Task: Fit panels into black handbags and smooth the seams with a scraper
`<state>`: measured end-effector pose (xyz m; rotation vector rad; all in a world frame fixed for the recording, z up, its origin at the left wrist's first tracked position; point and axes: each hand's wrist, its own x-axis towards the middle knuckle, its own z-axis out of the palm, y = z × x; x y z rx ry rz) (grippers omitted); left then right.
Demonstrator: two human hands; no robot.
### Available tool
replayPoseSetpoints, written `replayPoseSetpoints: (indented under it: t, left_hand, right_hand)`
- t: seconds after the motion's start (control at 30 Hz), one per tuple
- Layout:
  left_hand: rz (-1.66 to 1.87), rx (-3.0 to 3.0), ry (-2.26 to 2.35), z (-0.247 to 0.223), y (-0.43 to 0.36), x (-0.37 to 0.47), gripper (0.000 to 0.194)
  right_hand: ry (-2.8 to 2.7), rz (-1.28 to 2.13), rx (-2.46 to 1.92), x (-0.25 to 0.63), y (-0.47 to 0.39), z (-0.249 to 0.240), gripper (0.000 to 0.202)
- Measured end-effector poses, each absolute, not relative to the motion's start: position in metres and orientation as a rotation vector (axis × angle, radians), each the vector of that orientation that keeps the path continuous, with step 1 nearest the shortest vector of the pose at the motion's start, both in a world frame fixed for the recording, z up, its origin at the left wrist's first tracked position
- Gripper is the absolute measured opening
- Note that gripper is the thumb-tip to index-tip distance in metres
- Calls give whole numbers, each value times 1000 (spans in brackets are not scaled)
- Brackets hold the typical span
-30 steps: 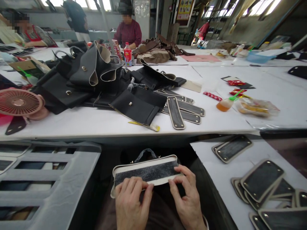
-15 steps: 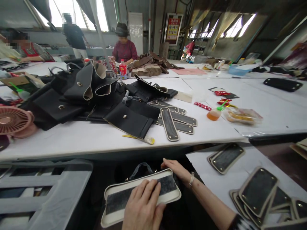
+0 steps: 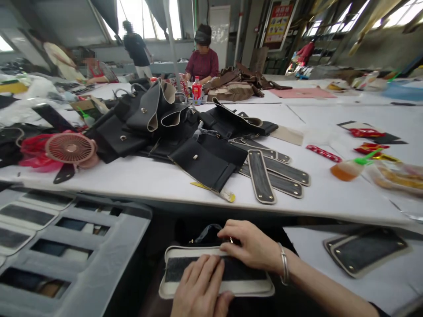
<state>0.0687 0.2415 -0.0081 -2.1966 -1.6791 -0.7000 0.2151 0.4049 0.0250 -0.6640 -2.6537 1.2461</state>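
Observation:
In front of me, low in the head view, lies a bag (image 3: 243, 288) with its cream-edged bottom up. A dark rectangular patch (image 3: 247, 268) runs along the middle of that bottom. My left hand (image 3: 200, 286) rests flat across it, fingers together and stretched out. At the far edge, my right hand (image 3: 247, 244) has its thumb on the cream border and its fingers curled over the rim, beside a small metal fitting. A plastic-wrapped handle (image 3: 206, 233) sticks out beyond that edge. What lies under the bag is hidden.
Black bags (image 3: 211, 160) are heaped on the white table (image 3: 158, 187), beside riveted dark strips (image 3: 261, 176). A pink fan (image 3: 71, 147) stands left, a glue bottle (image 3: 346, 169) right. A grey slotted rack (image 3: 95, 264) and riveted panels (image 3: 368, 251) flank me. Several people work behind.
My right hand has moved from the bag's far right corner inward along the far edge, its fingers now curled over it. The view has turned left; my left hand stays on the patch.

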Motion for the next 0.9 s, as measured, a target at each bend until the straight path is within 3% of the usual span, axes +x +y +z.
replayPoseSetpoints:
  t: [0.1,0.2,0.47,0.7,0.8,0.9]
  left_hand:
    - [-607,-2168,-1699,-9,233,64,38]
    - [-592,-2137,-1755,-11,231,66,42]
    - [-727,-2173,-1947,-4,236,71,42]
    - [-694,-2352,-2085,14,257,72,15]
    - [-702,-2445,-2016,15,272,74,20]
    - [-798,-2552,-1844,10,286,79,43]
  right_hand:
    - [-2986,825,-374,198,396,28,16]
    - [-3096,665,-188,184,396,20,15]
    - [-2886,1131,-479,176,405,14,15]
    - [-2640,1601,-1034,207,450,-11,31]
    - [-2529,1734,-1317,227,454,-47,29]
    - [-2337,1837,-1469,236,439,-74,25]
